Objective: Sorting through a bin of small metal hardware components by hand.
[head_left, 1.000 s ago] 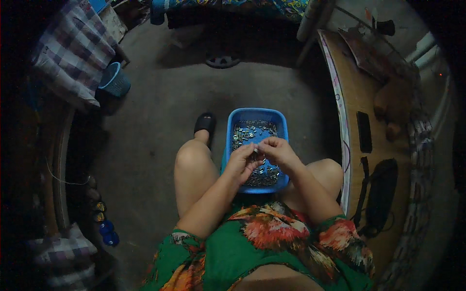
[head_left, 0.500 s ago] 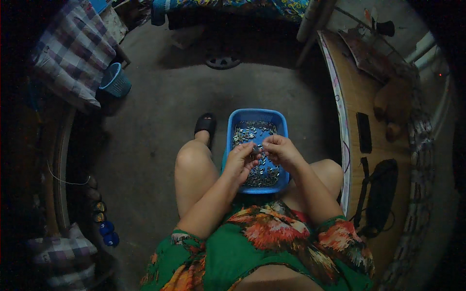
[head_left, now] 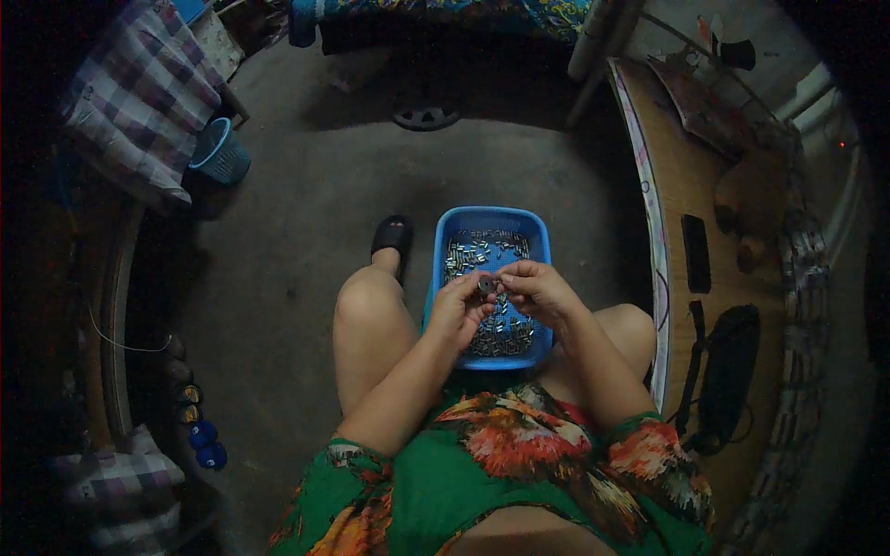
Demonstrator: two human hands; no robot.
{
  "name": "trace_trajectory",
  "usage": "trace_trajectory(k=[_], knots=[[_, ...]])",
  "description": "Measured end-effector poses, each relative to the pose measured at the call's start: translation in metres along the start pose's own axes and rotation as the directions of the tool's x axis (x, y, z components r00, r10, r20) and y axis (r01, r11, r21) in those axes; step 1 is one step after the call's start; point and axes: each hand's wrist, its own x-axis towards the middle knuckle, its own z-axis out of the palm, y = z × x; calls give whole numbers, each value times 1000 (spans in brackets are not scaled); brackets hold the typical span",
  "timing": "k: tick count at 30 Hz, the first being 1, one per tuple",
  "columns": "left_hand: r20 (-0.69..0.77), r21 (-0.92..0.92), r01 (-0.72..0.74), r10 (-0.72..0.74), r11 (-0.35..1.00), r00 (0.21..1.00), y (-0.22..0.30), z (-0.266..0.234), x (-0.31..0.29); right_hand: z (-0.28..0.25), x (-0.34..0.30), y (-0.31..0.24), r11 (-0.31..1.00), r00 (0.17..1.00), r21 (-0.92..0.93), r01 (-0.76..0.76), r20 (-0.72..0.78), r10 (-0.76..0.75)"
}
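Observation:
A blue plastic basket (head_left: 493, 213) sits between my legs, with many small shiny metal cylinders (head_left: 499, 343) scattered over its mesh bottom. Above its middle, my left hand (head_left: 454, 310) is closed around a small dark grey round metal piece (head_left: 486, 284), whose face shows a darker centre. My right hand (head_left: 545, 295) is held close beside it, thumb and forefinger pinched together at the round piece's right side. Whatever lies between those right fingertips is too small to make out.
To my right runs a wooden board (head_left: 677, 185) bearing a black phone-like slab (head_left: 695, 253) and a black bag (head_left: 728, 375). A teal wastebasket (head_left: 221, 153) stands at the far left near checked cloth (head_left: 139, 102). Blue balls (head_left: 208, 445) lie on the floor at left.
The round metal piece in my left hand has turned so its face shows more. My right fingertips have shifted slightly left, toward it. The basket has stayed in place.

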Motion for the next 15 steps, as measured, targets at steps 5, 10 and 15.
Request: trace_trajectory(k=[5,10,15], knots=[[-18,8,-3,3,1000,1000,-2,-2,0,0,1,1,1000,997,8,10,-72,-9],[-6,16,-3,3,1000,1000,-4,-5,3,-3,3,5,999,1000,-41,10,-5,-10],[-13,29,6,-6,1000,1000,-4,-7,4,0,3,4,998,999,-54,17,-38,-19]])
